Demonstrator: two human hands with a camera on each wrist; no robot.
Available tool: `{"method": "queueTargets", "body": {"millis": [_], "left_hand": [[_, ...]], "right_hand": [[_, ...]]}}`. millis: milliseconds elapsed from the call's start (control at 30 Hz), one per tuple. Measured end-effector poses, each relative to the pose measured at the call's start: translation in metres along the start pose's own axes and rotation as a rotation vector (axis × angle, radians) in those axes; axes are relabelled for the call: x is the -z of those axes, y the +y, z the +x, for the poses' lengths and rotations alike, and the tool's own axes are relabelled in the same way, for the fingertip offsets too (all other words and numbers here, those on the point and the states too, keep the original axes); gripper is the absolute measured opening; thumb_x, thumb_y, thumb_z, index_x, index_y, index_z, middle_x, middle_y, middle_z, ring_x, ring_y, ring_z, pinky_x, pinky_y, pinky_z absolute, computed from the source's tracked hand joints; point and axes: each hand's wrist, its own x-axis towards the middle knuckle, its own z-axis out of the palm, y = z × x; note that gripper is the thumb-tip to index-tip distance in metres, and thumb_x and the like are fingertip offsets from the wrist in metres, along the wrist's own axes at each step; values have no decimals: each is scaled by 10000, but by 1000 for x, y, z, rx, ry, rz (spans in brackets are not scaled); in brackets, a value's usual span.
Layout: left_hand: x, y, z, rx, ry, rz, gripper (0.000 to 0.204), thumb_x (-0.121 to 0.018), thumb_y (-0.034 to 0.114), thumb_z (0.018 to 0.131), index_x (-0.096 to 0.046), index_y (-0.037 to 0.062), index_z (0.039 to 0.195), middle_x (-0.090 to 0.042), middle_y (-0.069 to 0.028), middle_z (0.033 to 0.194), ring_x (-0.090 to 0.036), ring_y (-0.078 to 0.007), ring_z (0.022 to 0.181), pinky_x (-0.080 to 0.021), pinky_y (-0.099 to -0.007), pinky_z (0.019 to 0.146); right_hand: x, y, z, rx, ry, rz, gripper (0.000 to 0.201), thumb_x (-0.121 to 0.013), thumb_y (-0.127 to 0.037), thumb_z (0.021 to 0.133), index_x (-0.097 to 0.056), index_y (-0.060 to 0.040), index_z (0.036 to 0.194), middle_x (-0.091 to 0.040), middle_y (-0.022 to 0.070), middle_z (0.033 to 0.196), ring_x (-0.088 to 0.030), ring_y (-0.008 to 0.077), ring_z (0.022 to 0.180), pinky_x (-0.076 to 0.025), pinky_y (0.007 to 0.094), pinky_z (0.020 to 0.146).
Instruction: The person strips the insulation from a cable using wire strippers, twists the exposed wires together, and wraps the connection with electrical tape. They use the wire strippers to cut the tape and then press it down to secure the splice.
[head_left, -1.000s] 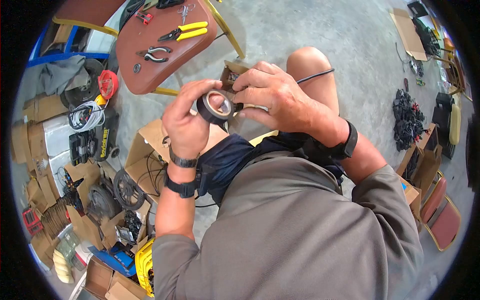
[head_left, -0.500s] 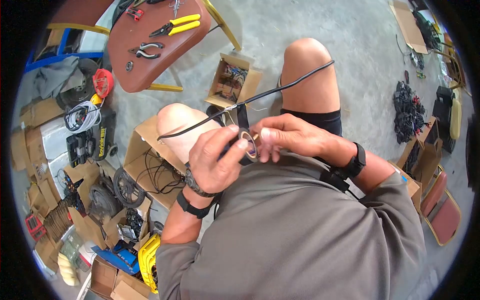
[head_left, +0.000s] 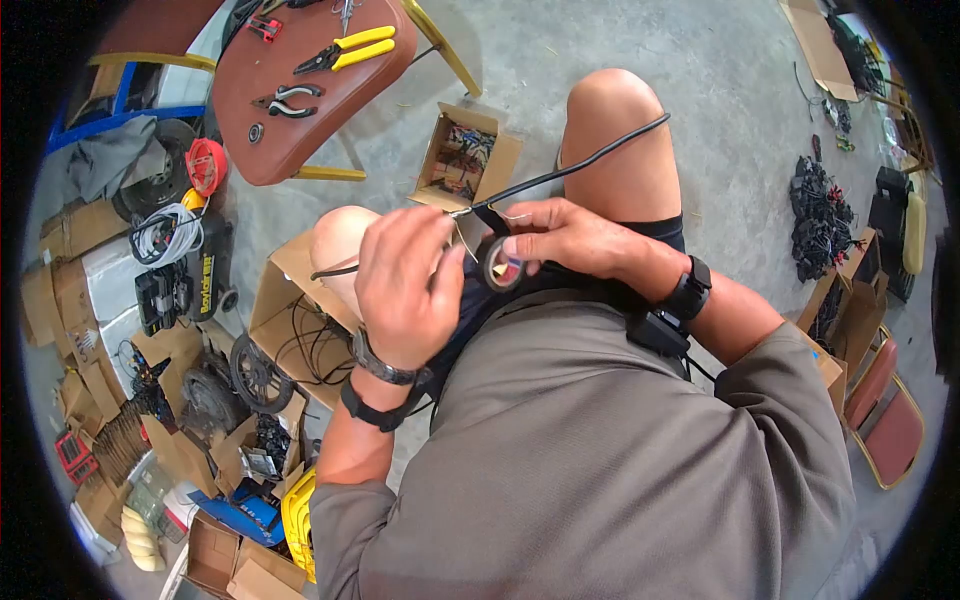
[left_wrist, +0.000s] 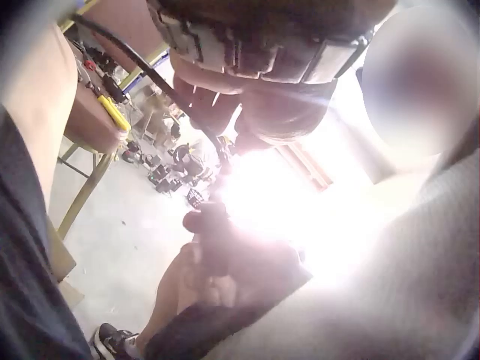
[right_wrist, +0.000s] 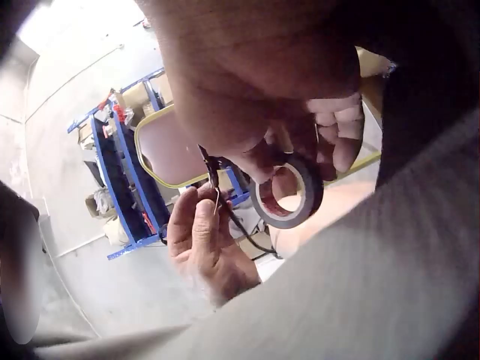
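Observation:
A black cable (head_left: 590, 163) lies across both knees, with thin bare wires (head_left: 461, 235) sticking out near its middle. My left hand (head_left: 405, 290) is at this spot; in the right wrist view the thumb and fingers of the left hand (right_wrist: 206, 251) pinch the cable beside a thin wire. My right hand (head_left: 580, 240) holds a roll of black electrical tape (head_left: 503, 265) by its edge, thumb on top. A short strip of tape (head_left: 489, 217) runs from the roll up to the cable. Glare washes out much of the left wrist view.
An open cardboard box (head_left: 500, 165) of small parts stands on the floor ahead. On the brown chair seat (head_left: 300, 140) lie yellow-handled pliers (head_left: 363, 47) and smaller pliers (head_left: 290, 101). Another box (head_left: 270, 320) with cables sits beside the left leg.
The tape roll has passed from the left hand into the right hand. Both hands have come down from in front of the cable, and the left now is at the bare wires.

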Motion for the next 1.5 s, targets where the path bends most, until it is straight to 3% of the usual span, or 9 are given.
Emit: {"method": "queueTargets", "body": {"millis": [133,333,433,467,567,700,867,1200,1500], "left_hand": [[-1,-8,11,258,-94,-163,270,-783,11,816,-696,-28,1069,-712,-165,1037,-676,-352,945,-544,-417,852],[6,-3,18,521,-162,-384,182,-744,59,915,-718,-45,1062,-737,-90,979,-678,-149,896,-531,-273,799],[8,-11,23,738,-179,-517,173,-723,85,954,-715,-53,1058,-738,-72,928,-672,-129,835,-537,-276,786],[9,-16,25,766,-192,-527,178,-719,108,962,-716,-45,1052,-737,-66,918,-667,-118,823,-532,-269,771],[8,-33,37,855,-239,-559,204,-709,174,988,-720,-23,1035,-734,-48,887,-654,-87,785,-519,-250,726],[0,-51,58,863,-310,-516,327,-729,328,973,-726,2,1004,-726,-36,860,-647,-87,747,-506,-248,637],[-14,-77,67,960,-354,-531,370,-691,413,986,-691,50,1057,-719,-66,790,-656,-92,652,-504,-228,569],[-23,-80,67,1086,-155,-816,308,-686,300,1000,-680,50,1180,-745,-68,926,-701,-158,670,-539,-259,570],[-18,-85,72,1012,64,-840,308,-732,178,963,-653,30,1221,-750,-90,958,-724,-190,713,-568,-294,577]], "right_hand": [[11,-4,19,50,67,-108,383,-621,-93,958,-614,-21,1335,-712,42,1083,-648,128,981,-505,273,857],[20,-10,62,282,240,-422,374,-601,-11,932,-658,-86,1294,-611,-20,891,-561,88,872,-484,275,819],[22,-18,78,303,285,-385,373,-569,9,911,-680,-77,1257,-676,100,1059,-654,190,979,-531,333,880],[21,-22,79,407,320,-433,353,-596,12,934,-680,-89,1262,-643,17,1060,-592,103,961,-498,279,854],[23,-21,86,506,353,-396,359,-570,42,942,-677,-80,1262,-642,42,1175,-617,131,1055,-509,290,926],[22,-25,83,627,381,-559,383,-545,72,933,-670,-63,1269,-623,97,1298,-624,184,1167,-504,307,987],[23,-18,88,770,501,-521,381,-555,40,886,-714,-106,1199,-652,104,1218,-684,232,998,-565,333,852],[18,-26,78,810,441,-495,314,-629,20,868,-754,-114,1124,-647,99,1279,-675,242,1115,-558,344,945],[22,-7,91,717,495,-307,500,-635,-7,901,-554,-44,1392,-647,114,1205,-684,175,1004,-579,316,890]]}}
